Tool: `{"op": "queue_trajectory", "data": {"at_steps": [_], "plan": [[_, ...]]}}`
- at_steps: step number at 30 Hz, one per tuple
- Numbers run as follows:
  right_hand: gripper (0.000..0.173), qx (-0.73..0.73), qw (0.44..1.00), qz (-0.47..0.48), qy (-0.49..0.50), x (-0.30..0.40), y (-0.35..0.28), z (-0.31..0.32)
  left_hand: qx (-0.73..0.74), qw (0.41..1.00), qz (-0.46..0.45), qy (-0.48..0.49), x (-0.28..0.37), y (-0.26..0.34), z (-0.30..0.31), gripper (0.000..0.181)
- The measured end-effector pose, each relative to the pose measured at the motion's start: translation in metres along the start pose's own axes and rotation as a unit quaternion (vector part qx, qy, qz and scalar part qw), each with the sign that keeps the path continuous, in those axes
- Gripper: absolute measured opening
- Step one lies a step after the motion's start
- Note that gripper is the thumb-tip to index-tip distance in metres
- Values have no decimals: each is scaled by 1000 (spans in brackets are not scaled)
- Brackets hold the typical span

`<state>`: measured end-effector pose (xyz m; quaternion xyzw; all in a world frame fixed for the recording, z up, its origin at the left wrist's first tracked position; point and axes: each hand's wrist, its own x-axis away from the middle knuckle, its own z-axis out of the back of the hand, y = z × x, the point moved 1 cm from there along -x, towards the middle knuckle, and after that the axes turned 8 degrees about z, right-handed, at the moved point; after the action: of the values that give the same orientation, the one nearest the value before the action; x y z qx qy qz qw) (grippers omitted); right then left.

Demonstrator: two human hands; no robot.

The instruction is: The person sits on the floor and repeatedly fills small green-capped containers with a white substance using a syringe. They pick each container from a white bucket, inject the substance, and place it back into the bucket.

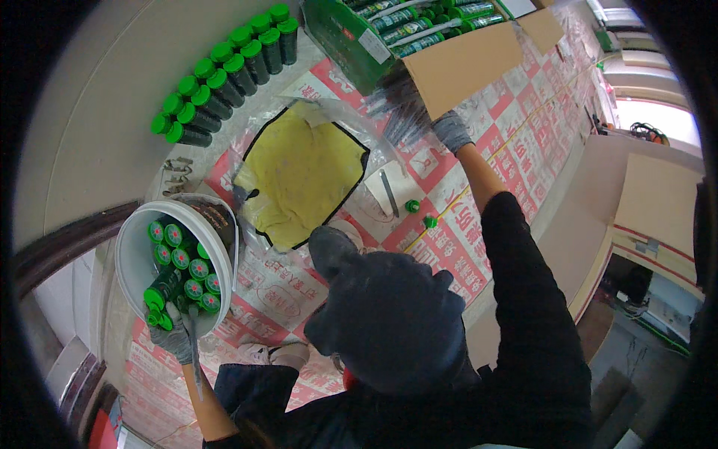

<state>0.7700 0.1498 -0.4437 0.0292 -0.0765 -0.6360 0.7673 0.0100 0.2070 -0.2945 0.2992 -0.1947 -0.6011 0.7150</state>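
Note:
In the head view my left hand (175, 335), in a grey glove, is at the near rim of a white plastic bucket (126, 247). Its fingers close around the green-capped end of a dark cartridge (165, 283). A thin, pointed grey nozzle or tool (194, 353) lies along that hand and wrist. Several more cartridges (180, 258) fill the bucket, their round ends up. My right hand (451, 132), also gloved, is at the corner of a cardboard flap (468, 62); its fingertips are partly hidden. Beside it, blurred clear plastic (404, 109) hangs below the open green carton (350, 42).
Green-capped cartridges (224, 73) stand in two rows along the wall. A yellow cloth with black edging (303, 174) lies on clear plastic sheeting. A dark knife-like tool (388, 193) rests near two small green caps (412, 206). Printed red-and-white sheeting (449, 247) covers the floor.

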Motion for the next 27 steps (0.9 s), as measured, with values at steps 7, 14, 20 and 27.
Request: {"op": "queue_trajectory", "data": {"at_steps": [7,14,20,27], "plan": [[23,-146,975,-23,166,56,-111,202,58,998,-4,-22,0,19,3,46],[38,-535,727,-34,430,6,-218,446,-35,999,27,-11,0,22,7,67],[16,-531,729,315,296,-139,-435,496,-42,999,-5,-17,-2,21,11,61],[13,-423,798,322,285,-167,-531,496,-42,996,-76,-11,-5,23,15,49]]}}
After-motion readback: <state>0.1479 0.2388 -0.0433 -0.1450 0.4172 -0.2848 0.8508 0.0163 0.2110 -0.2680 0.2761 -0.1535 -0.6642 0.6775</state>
